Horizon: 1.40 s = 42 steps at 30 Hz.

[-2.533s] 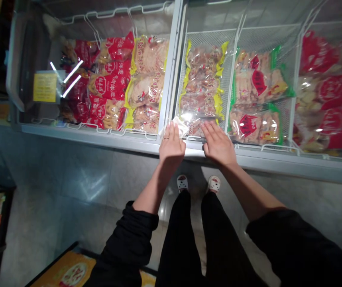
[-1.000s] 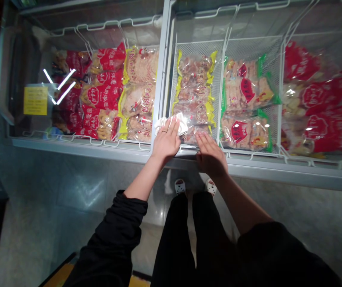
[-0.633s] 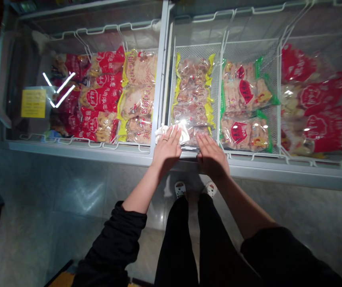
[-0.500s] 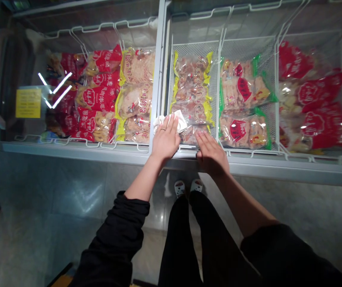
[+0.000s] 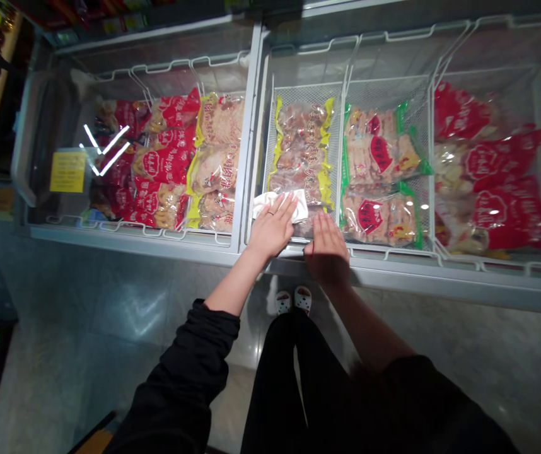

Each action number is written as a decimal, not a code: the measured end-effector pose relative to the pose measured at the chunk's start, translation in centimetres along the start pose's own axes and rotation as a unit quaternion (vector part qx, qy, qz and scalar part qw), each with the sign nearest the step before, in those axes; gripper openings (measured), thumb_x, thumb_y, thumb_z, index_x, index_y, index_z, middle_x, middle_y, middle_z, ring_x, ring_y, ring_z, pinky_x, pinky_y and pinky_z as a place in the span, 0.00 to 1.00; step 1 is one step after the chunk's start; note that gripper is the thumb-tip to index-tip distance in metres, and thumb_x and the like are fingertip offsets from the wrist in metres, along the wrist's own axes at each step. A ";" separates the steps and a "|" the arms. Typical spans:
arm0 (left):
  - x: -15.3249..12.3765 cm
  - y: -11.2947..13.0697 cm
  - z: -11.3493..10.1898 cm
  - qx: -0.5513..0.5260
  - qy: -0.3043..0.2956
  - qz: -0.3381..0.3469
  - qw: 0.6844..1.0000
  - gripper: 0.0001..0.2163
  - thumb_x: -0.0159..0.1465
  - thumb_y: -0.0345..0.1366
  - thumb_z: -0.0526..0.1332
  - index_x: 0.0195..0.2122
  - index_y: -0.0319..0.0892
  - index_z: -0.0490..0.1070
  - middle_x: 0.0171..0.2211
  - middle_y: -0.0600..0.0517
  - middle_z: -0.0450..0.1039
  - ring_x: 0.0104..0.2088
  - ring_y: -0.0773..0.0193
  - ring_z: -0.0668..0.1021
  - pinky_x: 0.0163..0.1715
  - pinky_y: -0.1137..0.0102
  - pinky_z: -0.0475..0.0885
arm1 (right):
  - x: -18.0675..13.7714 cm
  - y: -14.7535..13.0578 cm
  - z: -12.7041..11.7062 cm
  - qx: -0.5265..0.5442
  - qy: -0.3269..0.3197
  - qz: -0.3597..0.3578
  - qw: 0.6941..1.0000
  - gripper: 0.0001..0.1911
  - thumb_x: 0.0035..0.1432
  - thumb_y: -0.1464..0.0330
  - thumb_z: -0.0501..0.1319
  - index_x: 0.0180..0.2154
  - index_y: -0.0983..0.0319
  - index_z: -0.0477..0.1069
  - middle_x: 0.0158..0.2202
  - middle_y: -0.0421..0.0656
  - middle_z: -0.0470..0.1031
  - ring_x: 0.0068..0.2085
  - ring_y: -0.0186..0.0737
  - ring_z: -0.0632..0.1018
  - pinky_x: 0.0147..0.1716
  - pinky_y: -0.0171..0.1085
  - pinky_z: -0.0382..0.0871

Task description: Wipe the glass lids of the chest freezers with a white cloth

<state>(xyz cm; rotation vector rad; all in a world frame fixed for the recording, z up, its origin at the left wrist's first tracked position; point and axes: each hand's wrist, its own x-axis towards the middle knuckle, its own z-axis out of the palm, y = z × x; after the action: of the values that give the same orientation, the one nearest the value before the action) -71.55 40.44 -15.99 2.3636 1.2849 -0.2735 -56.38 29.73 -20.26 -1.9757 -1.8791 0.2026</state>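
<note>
I stand at a chest freezer with a sliding glass lid (image 5: 384, 57). My left hand (image 5: 273, 228) lies flat with fingers stretched out on a white cloth (image 5: 277, 203), pressing it onto the glass near the lid's front edge. Just to its right, my right hand (image 5: 326, 247) rests open and flat on the glass, holding nothing. Under the glass below both hands lies a yellow-edged bag of frozen food (image 5: 301, 148) in a wire basket.
More baskets hold green-edged bags (image 5: 381, 167) and red bags (image 5: 497, 170) to the right, red and yellow bags (image 5: 180, 157) under the left lid. A grey frame (image 5: 246, 126) divides the lids. A yellow label (image 5: 67, 171) sits far left. Shelves stand at left.
My left hand has slid the white cloth back and forth over the glass near the lid's front edge. My right hand has stayed flat beside it. My view has shifted slightly.
</note>
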 end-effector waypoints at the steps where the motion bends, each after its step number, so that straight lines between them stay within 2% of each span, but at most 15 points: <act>1: 0.2 -0.2 -0.2 0.000 0.012 -0.017 1.000 0.31 0.74 0.31 0.47 0.78 0.41 0.54 0.80 0.51 0.50 0.79 0.58 0.54 0.78 0.55 0.54 | 0.0 0.0 0.1 0.003 0.002 -0.002 1.000 0.40 0.64 0.76 0.53 0.76 0.72 0.55 0.71 0.62 0.69 0.72 0.57 0.70 0.71 0.56 0.68; 4: -0.8 -0.3 -0.2 0.001 0.031 -0.073 0.997 0.31 0.74 0.31 0.46 0.78 0.39 0.53 0.80 0.49 0.49 0.80 0.57 0.54 0.77 0.54 0.55 | 0.0 0.1 0.2 0.014 0.004 -0.008 1.000 0.42 0.64 0.77 0.52 0.78 0.71 0.50 0.71 0.61 0.69 0.72 0.57 0.71 0.70 0.57 0.70; 9: -3.9 1.7 0.9 0.006 0.012 -0.098 0.995 0.31 0.74 0.31 0.47 0.79 0.39 0.52 0.80 0.49 0.49 0.80 0.56 0.53 0.77 0.54 0.55 | 0.1 0.2 0.3 0.025 -0.007 0.017 1.000 0.38 0.63 0.76 0.52 0.74 0.77 0.59 0.71 0.64 0.67 0.74 0.57 0.68 0.71 0.56 0.68; 11: -3.8 2.5 0.9 0.010 0.002 -0.105 0.994 0.31 0.74 0.31 0.46 0.79 0.38 0.51 0.80 0.49 0.48 0.80 0.57 0.52 0.78 0.54 0.54 | 0.1 0.2 0.4 0.025 -0.007 0.033 0.999 0.37 0.62 0.75 0.52 0.71 0.79 0.62 0.71 0.66 0.67 0.74 0.58 0.68 0.71 0.57 0.67; 14: -2.2 3.0 0.6 0.014 -0.004 -0.097 0.995 0.31 0.75 0.32 0.46 0.79 0.38 0.51 0.80 0.51 0.46 0.80 0.58 0.52 0.78 0.56 0.52 | 0.2 0.2 0.5 0.026 -0.009 0.035 0.999 0.36 0.61 0.75 0.52 0.69 0.80 0.65 0.71 0.66 0.68 0.74 0.59 0.68 0.71 0.57 0.68; 19: 0.3 1.7 -0.1 0.011 0.009 -0.084 0.996 0.31 0.74 0.31 0.45 0.80 0.42 0.50 0.81 0.55 0.46 0.80 0.62 0.51 0.79 0.59 0.49 | 0.1 0.2 0.4 0.027 -0.006 0.029 0.999 0.35 0.62 0.76 0.52 0.69 0.80 0.65 0.71 0.66 0.67 0.74 0.59 0.67 0.71 0.57 0.68; 22: -0.7 1.5 0.2 -0.001 0.021 -0.125 0.992 0.31 0.75 0.32 0.44 0.80 0.41 0.49 0.81 0.53 0.45 0.80 0.60 0.50 0.79 0.58 0.50 | 0.1 0.2 0.4 0.015 0.009 0.023 1.000 0.34 0.63 0.76 0.51 0.69 0.80 0.66 0.70 0.64 0.70 0.73 0.58 0.69 0.70 0.56 0.69; 24: -2.3 2.2 0.6 -0.010 0.019 -0.145 0.989 0.31 0.75 0.32 0.44 0.80 0.41 0.48 0.81 0.53 0.45 0.80 0.59 0.49 0.78 0.56 0.51 | 0.2 0.1 0.4 0.009 0.013 0.015 1.000 0.34 0.63 0.77 0.51 0.68 0.81 0.67 0.70 0.66 0.70 0.73 0.58 0.69 0.71 0.55 0.69; 27: -3.9 4.0 1.4 -0.025 -0.006 -0.137 0.990 0.31 0.75 0.31 0.44 0.80 0.41 0.49 0.81 0.53 0.46 0.80 0.59 0.49 0.78 0.55 0.51 | 0.2 -0.2 0.4 0.011 0.002 0.004 1.000 0.35 0.64 0.76 0.51 0.70 0.79 0.65 0.72 0.64 0.67 0.74 0.55 0.67 0.73 0.55 0.65; 30: -3.1 5.3 1.5 -0.030 -0.012 -0.118 0.993 0.31 0.75 0.31 0.44 0.80 0.40 0.50 0.80 0.54 0.46 0.80 0.61 0.49 0.79 0.57 0.49 | -0.1 -0.2 0.4 0.018 0.002 0.003 1.000 0.36 0.65 0.76 0.50 0.72 0.76 0.62 0.72 0.62 0.66 0.75 0.54 0.65 0.73 0.55 0.64; 33: -0.7 5.0 1.0 -0.029 -0.001 -0.100 0.995 0.31 0.75 0.32 0.43 0.79 0.42 0.51 0.80 0.55 0.47 0.80 0.63 0.50 0.79 0.59 0.49 | -0.5 1.5 0.0 0.026 0.001 -0.002 1.000 0.36 0.65 0.76 0.50 0.74 0.76 0.59 0.73 0.61 0.65 0.76 0.53 0.64 0.74 0.54 0.63; 36: 0.7 4.2 0.6 -0.033 0.019 -0.108 0.993 0.31 0.75 0.31 0.43 0.79 0.41 0.50 0.80 0.54 0.47 0.80 0.62 0.50 0.79 0.57 0.50 | -0.5 4.8 -1.0 0.011 -0.022 -0.030 0.999 0.36 0.68 0.73 0.52 0.76 0.72 0.56 0.76 0.57 0.62 0.77 0.53 0.63 0.76 0.55 0.59; 39: -0.2 4.7 1.1 -0.039 0.038 -0.149 0.987 0.32 0.74 0.31 0.43 0.80 0.40 0.49 0.81 0.52 0.45 0.80 0.60 0.49 0.78 0.56 0.51 | -0.2 8.1 -1.9 -0.001 -0.073 -0.055 0.996 0.38 0.70 0.69 0.55 0.77 0.70 0.54 0.77 0.56 0.58 0.78 0.54 0.60 0.76 0.57 0.57; 42: -1.7 6.8 2.2 -0.039 0.020 -0.148 0.988 0.32 0.74 0.31 0.44 0.80 0.38 0.49 0.81 0.51 0.45 0.80 0.57 0.49 0.78 0.55 0.52 | -0.1 9.4 -2.1 0.002 -0.094 -0.061 0.994 0.39 0.70 0.67 0.56 0.77 0.71 0.52 0.77 0.57 0.58 0.78 0.55 0.60 0.76 0.57 0.58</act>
<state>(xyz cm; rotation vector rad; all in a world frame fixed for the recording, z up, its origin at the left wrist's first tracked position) -66.70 34.91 -15.45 2.1209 1.6356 -0.2603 -46.92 29.14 -21.95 -1.8874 -2.1075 0.3674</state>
